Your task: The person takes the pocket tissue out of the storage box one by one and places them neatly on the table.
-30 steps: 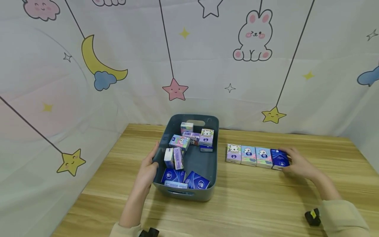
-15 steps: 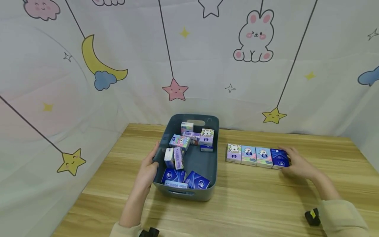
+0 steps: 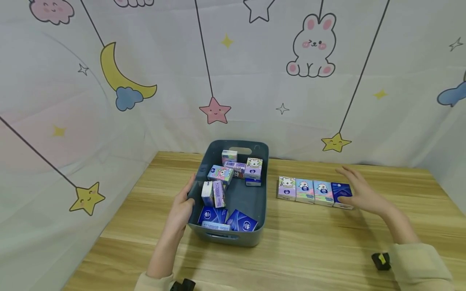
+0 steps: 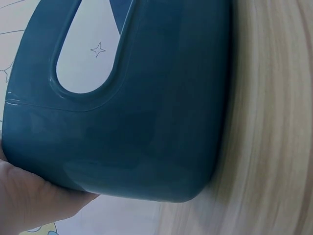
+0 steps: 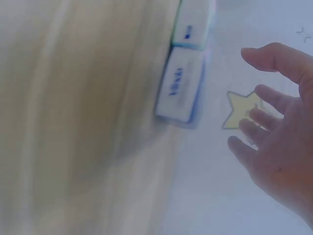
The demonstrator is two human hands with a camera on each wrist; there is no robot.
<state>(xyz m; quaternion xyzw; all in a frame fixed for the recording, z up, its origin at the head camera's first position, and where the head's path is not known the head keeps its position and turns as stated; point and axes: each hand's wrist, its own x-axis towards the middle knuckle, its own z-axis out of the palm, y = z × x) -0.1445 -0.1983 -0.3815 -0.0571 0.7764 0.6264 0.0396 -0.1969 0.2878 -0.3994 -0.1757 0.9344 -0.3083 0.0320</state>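
Note:
My left hand (image 3: 181, 210) holds the left side of a blue-grey plastic storage basket (image 3: 263, 202), thumb near the rim. In the left wrist view the thumb (image 4: 44, 200) lies along the basket's wall. Inside the basket lie several small tissue packs, such as a blue one (image 3: 242, 221) and a pastel one (image 3: 220, 173). To its right, tissue packs stand side by side in a row: a purple one (image 3: 287, 188), two pastel ones and a dark blue one (image 3: 340, 192) at the right end. My right hand (image 3: 365, 198) hovers beside the dark blue pack, fingers spread and holding nothing.
The wooden table (image 3: 309, 246) carries the basket and the row. Behind it hangs a white cloth (image 3: 251, 81) printed with stars, a moon and a rabbit. Black wrist devices sit by both sleeves, one near the right cuff (image 3: 418, 262).
My right hand has let go of the dark blue tissue pack at the row's end and lifted off, its fingers opening. The left hand and the basket have stayed in place.

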